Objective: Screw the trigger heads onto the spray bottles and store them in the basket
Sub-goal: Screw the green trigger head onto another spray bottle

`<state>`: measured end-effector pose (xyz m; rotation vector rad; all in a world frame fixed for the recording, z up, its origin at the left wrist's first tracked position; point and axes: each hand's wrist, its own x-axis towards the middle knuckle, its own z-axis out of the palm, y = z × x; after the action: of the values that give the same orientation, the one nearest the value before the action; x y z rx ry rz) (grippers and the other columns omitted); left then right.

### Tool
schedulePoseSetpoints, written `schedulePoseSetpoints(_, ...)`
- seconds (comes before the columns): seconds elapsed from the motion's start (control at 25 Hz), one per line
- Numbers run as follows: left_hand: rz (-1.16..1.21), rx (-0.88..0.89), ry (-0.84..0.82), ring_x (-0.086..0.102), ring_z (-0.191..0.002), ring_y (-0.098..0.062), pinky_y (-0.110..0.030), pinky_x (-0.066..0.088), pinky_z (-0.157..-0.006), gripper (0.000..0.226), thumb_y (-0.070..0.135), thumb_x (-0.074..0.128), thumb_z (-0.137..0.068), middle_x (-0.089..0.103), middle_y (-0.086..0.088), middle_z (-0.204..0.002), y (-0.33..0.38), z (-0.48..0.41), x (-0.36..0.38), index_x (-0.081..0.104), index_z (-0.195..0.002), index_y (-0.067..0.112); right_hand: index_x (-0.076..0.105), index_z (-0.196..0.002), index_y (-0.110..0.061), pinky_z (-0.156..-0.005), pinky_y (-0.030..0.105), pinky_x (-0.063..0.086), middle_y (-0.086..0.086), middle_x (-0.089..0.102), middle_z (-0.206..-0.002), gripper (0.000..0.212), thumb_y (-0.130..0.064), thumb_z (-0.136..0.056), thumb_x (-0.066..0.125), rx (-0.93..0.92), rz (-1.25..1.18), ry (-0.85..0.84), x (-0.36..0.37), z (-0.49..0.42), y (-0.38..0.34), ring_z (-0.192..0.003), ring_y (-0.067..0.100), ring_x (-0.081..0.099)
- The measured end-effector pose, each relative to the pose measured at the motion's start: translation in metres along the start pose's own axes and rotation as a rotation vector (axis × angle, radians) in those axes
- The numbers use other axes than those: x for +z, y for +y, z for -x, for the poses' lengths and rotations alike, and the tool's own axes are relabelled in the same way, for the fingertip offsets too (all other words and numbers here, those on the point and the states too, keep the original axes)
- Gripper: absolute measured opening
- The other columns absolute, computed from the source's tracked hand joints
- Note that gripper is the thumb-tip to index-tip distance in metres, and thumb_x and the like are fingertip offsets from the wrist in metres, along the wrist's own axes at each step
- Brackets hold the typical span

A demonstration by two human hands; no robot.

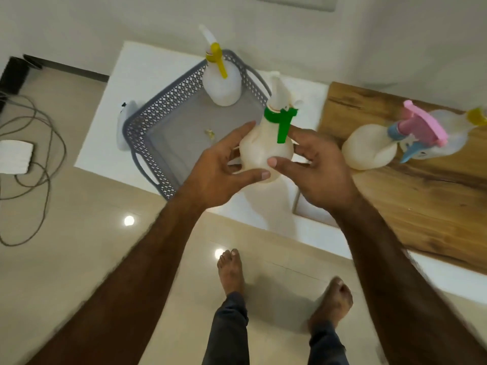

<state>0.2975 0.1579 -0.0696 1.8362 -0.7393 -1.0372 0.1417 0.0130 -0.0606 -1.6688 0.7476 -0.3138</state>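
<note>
- Translucent white plastic spray bottle with green trigger head (266,146) is held between left hand (218,169) and right hand (319,167), above the near corner of the grey perforated plastic basket (158,122); fingers of both wrap its round body.
- Probably light and empty (smooth, could slip); grip the belly, not the trigger.
- Count: one yellow-trigger bottle (222,83) in basket; two more bottles on the wooden tabletop (421,193), one pink-and-blue-headed (371,151), one partly seen (453,127).

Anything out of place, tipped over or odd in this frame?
Mostly tidy. One bottle lies on its side on the wood board, its blue collar under a pink trigger head. A small yellowish scrap sits on the basket floor. Both hands hold the green-trigger bottle upright.
</note>
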Motion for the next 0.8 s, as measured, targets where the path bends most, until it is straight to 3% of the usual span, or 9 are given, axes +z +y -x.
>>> schedulePoseSetpoints(0.08,-0.010,0.028,0.055,0.068,-0.129,-0.005,-0.034,0.064,-0.102,0.093,0.013,0.094,-0.081,0.070,0.006,-0.140,-0.005,-0.020,-0.010,0.047,-0.161,0.019,0.067,-0.137,-0.016,-0.097,0.039,0.058,-0.004,0.064,-0.125,0.053,-0.025,-0.087,0.080,-0.064,0.175,0.031,0.016,-0.031,-0.006,-0.120,0.022,0.063)
schedulePoseSetpoints(0.16,-0.047,0.055,0.134,0.068,-0.113,0.014,-0.017,0.061,-0.093,0.082,0.006,0.089,-0.085,0.074,0.029,-0.121,-0.010,-0.038,-0.013,0.052,-0.154,0.031,0.066,-0.138,-0.014,-0.098,0.033,0.050,0.001,0.066,-0.126,0.050,-0.026,-0.091,0.077,-0.077,0.439,0.078,0.034,-0.058,-0.007,-0.120,0.025,0.062)
schedulePoseSetpoints(0.2,-0.070,0.065,0.166,0.067,-0.109,0.019,-0.014,0.059,-0.090,0.079,0.007,0.088,-0.086,0.073,0.039,-0.113,-0.014,-0.045,-0.012,0.051,-0.146,0.044,0.065,-0.138,-0.014,-0.099,0.033,0.048,0.005,0.067,-0.129,0.049,-0.027,-0.093,0.075,-0.057,0.527,0.090,0.042,-0.068,-0.005,-0.121,0.026,0.062)
schedulePoseSetpoints(0.28,-0.104,0.064,0.222,0.068,-0.109,0.017,-0.021,0.060,-0.095,0.076,0.024,0.086,-0.082,0.071,0.046,-0.109,-0.020,-0.058,-0.006,0.048,-0.137,0.061,0.063,-0.139,-0.015,-0.099,0.036,0.049,0.009,0.067,-0.130,0.046,-0.027,-0.095,0.072,-0.023,0.599,0.098,0.053,-0.083,0.005,-0.120,0.030,0.063)
schedulePoseSetpoints(0.32,-0.124,0.046,0.242,0.070,-0.114,0.010,-0.030,0.061,-0.101,0.075,0.034,0.082,-0.080,0.072,0.040,-0.114,-0.028,-0.066,-0.003,0.050,-0.142,0.061,0.062,-0.140,-0.016,-0.099,0.038,0.050,0.009,0.066,-0.130,0.046,-0.027,-0.096,0.071,-0.014,0.620,0.107,0.057,-0.089,0.011,-0.119,0.031,0.063)
schedulePoseSetpoints(0.44,-0.166,0.032,0.244,0.070,-0.130,-0.018,-0.049,0.059,-0.111,0.083,0.049,0.074,-0.083,0.071,0.011,-0.142,-0.050,-0.093,-0.004,0.047,-0.160,0.036,0.057,-0.147,-0.020,-0.103,0.038,0.050,0.007,0.063,-0.134,0.050,-0.027,-0.098,0.066,-0.005,0.687,0.160,0.062,-0.104,0.024,-0.121,0.028,0.063)
schedulePoseSetpoints(0.68,-0.227,0.035,0.303,0.072,-0.126,-0.022,-0.047,0.060,-0.107,0.084,0.047,0.074,-0.086,0.070,-0.005,-0.144,-0.054,-0.110,0.005,0.047,-0.162,0.024,0.060,-0.145,-0.013,-0.100,0.044,0.056,0.012,0.062,-0.141,0.051,-0.017,-0.094,0.063,-0.043,0.654,0.209,0.059,-0.107,0.032,-0.121,0.034,0.064)
schedulePoseSetpoints(0.8,-0.349,0.063,0.552,0.065,-0.116,-0.028,-0.050,0.059,-0.096,0.071,0.039,0.076,-0.087,0.063,-0.018,-0.136,-0.049,-0.081,0.021,0.057,-0.147,0.007,0.069,-0.132,-0.005,-0.099,0.042,0.057,0.016,0.067,-0.136,0.041,-0.015,-0.092,0.065,-0.143,0.583,0.383,0.048,-0.067,0.042,-0.121,0.034,0.065)
